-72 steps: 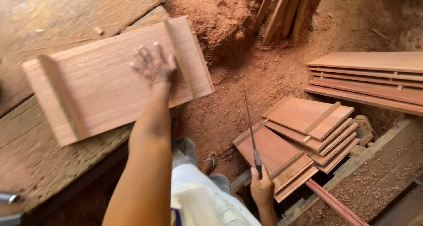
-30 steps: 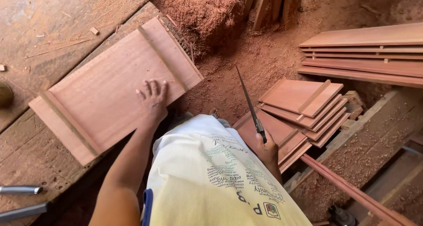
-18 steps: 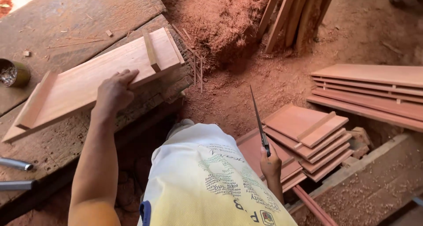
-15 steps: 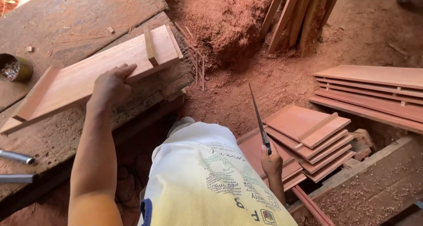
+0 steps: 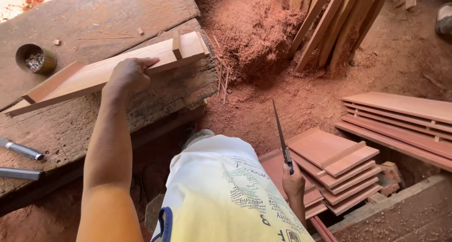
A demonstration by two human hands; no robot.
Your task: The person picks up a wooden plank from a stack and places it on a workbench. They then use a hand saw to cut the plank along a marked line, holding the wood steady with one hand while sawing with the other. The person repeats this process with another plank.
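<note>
Left fingers (image 5: pixel 143 63) curl over the near edge of a tilted board (image 5: pixel 113 70) on the surface (image 5: pixel 84 16), upper left. Right hand (image 5: pixel 293 180), lower right, is closed around a thin file (image 5: pixel 280 131) pointing up, above stacked panels (image 5: pixel 339 166).

We have the workbench (image 5: pixel 94 6) filling the upper left of the frame, a tin can (image 5: pixel 35 58) on it at far left; a wood panel (image 5: pixel 108 72) lies tilted across the bench, left hand (image 5: pixel 127 77) on its near edge. Two metal handles (image 5: pixel 19 159) sit at the bench's lower left edge. Sawdust heap (image 5: pixel 249 30) top centre, leaning boards (image 5: pixel 329 20) right of it. Right hand (image 5: pixel 293 180), lower centre-right, holds a blade (image 5: pixel 278 129) upright in front of the panel stack (image 5: pixel 339 166); long boards (image 5: pixel 405 124) stacked at right edge
</note>
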